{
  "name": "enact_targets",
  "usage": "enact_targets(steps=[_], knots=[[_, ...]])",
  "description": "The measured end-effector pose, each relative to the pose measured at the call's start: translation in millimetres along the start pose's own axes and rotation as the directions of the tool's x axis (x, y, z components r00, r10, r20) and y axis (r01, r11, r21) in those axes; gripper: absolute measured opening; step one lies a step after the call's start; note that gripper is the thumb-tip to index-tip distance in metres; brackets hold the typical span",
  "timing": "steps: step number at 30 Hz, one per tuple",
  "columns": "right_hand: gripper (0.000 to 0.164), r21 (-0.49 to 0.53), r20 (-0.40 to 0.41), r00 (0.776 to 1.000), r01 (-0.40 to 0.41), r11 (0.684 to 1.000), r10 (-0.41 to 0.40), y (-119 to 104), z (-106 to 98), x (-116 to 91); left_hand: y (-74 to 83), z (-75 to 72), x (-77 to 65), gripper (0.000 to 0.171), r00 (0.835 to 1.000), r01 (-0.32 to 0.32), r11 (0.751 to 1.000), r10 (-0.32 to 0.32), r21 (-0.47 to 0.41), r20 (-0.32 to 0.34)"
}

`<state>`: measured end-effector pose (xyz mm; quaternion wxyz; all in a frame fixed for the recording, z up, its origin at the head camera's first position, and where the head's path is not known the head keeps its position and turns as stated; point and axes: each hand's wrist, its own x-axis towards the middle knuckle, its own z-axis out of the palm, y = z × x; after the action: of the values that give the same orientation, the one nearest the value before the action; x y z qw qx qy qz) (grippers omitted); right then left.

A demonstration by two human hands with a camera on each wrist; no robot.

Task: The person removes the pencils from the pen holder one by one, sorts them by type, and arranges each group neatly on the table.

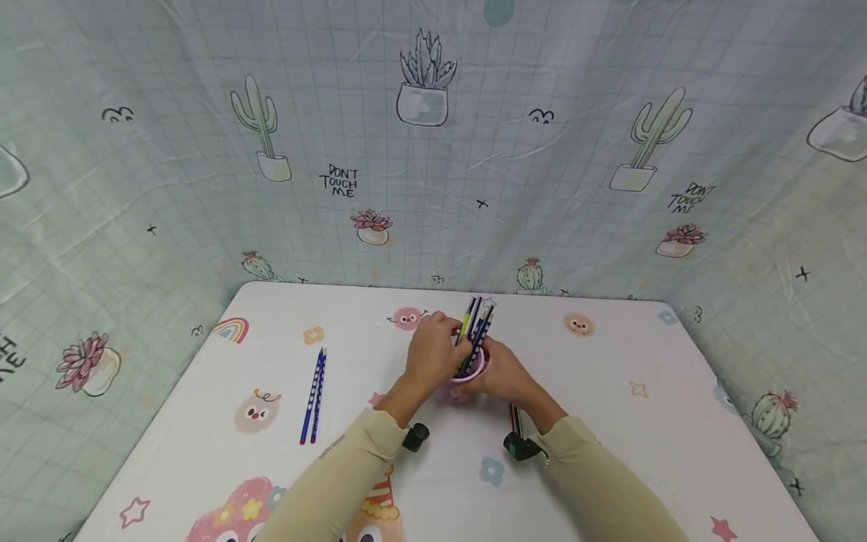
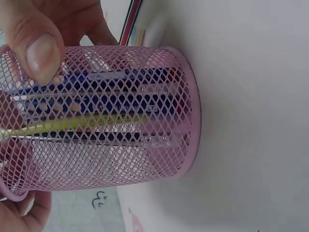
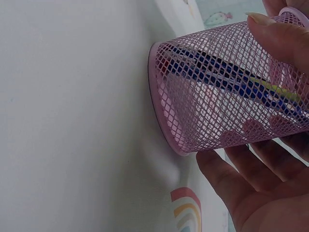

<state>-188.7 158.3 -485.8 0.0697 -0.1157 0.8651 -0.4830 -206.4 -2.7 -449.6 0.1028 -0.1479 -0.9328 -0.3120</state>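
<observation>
A pink mesh pen holder (image 2: pixel 120 164) stands upright near the middle of the table. Several blue patterned pencils (image 1: pixel 479 335), a yellow-green pen (image 3: pixel 275 89) and slim dark pens stand in it. My right hand (image 1: pixel 504 369) grips its right side, thumb across the near mesh and fingers (image 3: pixel 231 181) around the other side. At the rim, my left hand (image 1: pixel 433 350) holds the far-left edge, its fingers (image 2: pixel 36 212) outside and its thumb overlapping the pencils in the head view.
Two blue pencils (image 1: pixel 314 399) lie side by side on the left of the white patterned table (image 1: pixel 569 482). More striped pencils (image 1: pixel 516 421) lie beside my right wrist, partly hidden. Black wrist cameras (image 1: pixel 521 446) sit by both forearms. A cactus-print curtain (image 1: pixel 474 158) surrounds the table.
</observation>
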Motion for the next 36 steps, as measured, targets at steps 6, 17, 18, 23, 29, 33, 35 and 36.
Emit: enact_targets(steps=[6, 17, 18, 23, 29, 33, 35, 36], knots=[[0.096, -0.004, -0.004, 1.000, 0.002, 1.000, -0.002, 0, 0, -1, -6.1, -3.9, 0.6, 0.024, 1.000, 0.021, 0.990, -0.023, -0.137, -0.015], [0.096, 0.036, 0.013, 1.000, -0.006, 0.999, 0.005, 1, -1, 1, -7.1, -37.6, 12.1, 0.016, 0.993, 0.077, 0.920, -0.105, -0.385, -0.051], [0.096, 0.040, 0.014, 1.000, -0.009, 0.999, 0.009, 1, -1, 1, -7.4, -40.5, 13.9, 0.016, 0.993, 0.074, 0.918, -0.103, -0.390, -0.054], [0.097, 0.043, 0.013, 1.000, -0.021, 0.999, 0.021, 1, -1, 1, -11.1, -53.9, 21.3, 0.017, 0.993, 0.086, 0.898, -0.112, -0.432, -0.034], [0.097, 0.037, 0.011, 0.999, -0.039, 0.999, 0.039, 0, 0, 1, -14.0, -69.0, 29.6, 0.019, 0.987, 0.137, 0.834, -0.160, -0.535, 0.004], [0.096, 0.025, 0.006, 0.999, -0.052, 0.998, 0.052, -1, 0, 1, -14.1, -78.5, 31.8, 0.020, 0.981, 0.168, 0.793, -0.191, -0.586, 0.023], [0.096, 0.017, 0.003, 0.999, -0.051, 0.999, 0.051, -1, 0, 1, -14.6, -82.0, 31.7, 0.020, 0.978, 0.185, 0.777, -0.203, -0.602, 0.039], [0.095, 0.014, 0.001, 0.999, -0.048, 0.999, 0.048, -1, 0, 2, -15.0, -83.9, 31.2, 0.020, 0.977, 0.193, 0.769, -0.208, -0.609, 0.048]])
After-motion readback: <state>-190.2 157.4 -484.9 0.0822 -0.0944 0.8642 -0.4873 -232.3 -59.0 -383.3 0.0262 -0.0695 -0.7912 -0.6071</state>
